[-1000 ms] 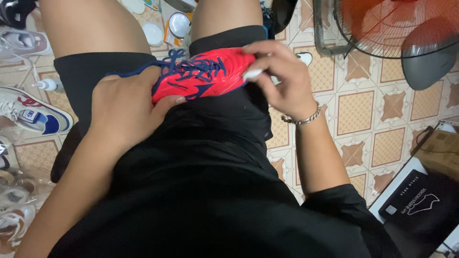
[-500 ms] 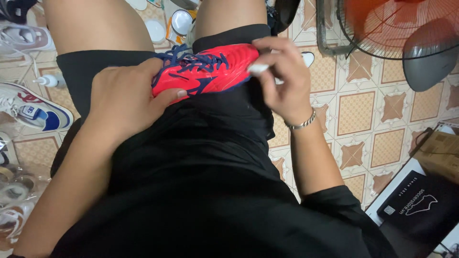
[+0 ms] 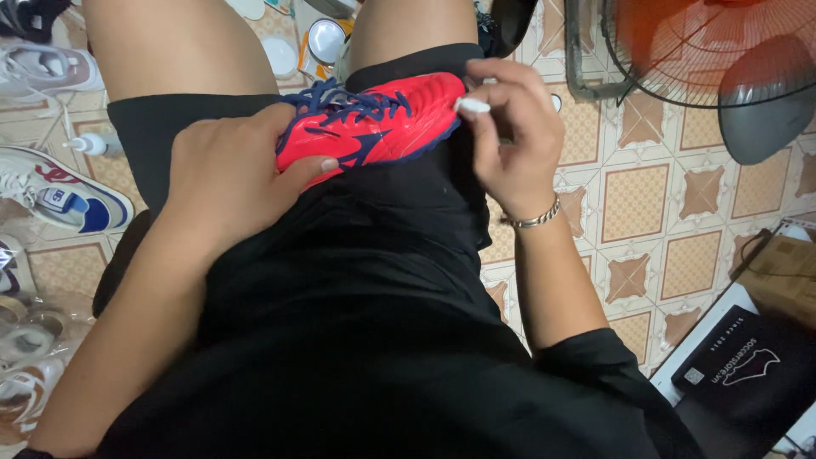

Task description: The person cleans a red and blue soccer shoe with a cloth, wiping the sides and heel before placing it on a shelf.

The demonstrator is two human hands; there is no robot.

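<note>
A red low-cut sports shoe with dark blue laces and dark blue side markings (image 3: 374, 126) lies on its side across the lap of a seated person in black shorts, resting on the thighs with its toe pointing toward the person's right. The left hand (image 3: 225, 174) is clasped around the heel end of the shoe, palm over the upper and thumb pressed along the red side, so the shoe is pinned firmly against the leg. The right hand (image 3: 514, 127), wearing a silver chain bracelet (image 3: 532, 219) at the wrist, pinches a small white stick-like object (image 3: 472, 105) between thumb and fingers, its tip touching the toe end of the shoe; what exactly the object is cannot be told. On the patterned tan floor tiles (image 3: 633, 200) to the person's left lies a white sneaker with a blue and red stripe (image 3: 55, 191), with a small white spray bottle (image 3: 89, 144) just above it and another pale sneaker (image 3: 42, 68) further up. To the right stands an orange-bladed floor fan with a wire guard and grey motor housing (image 3: 722, 59), and a black shoebox with a white outline drawing (image 3: 748, 370) sits near the lower right corner.
</note>
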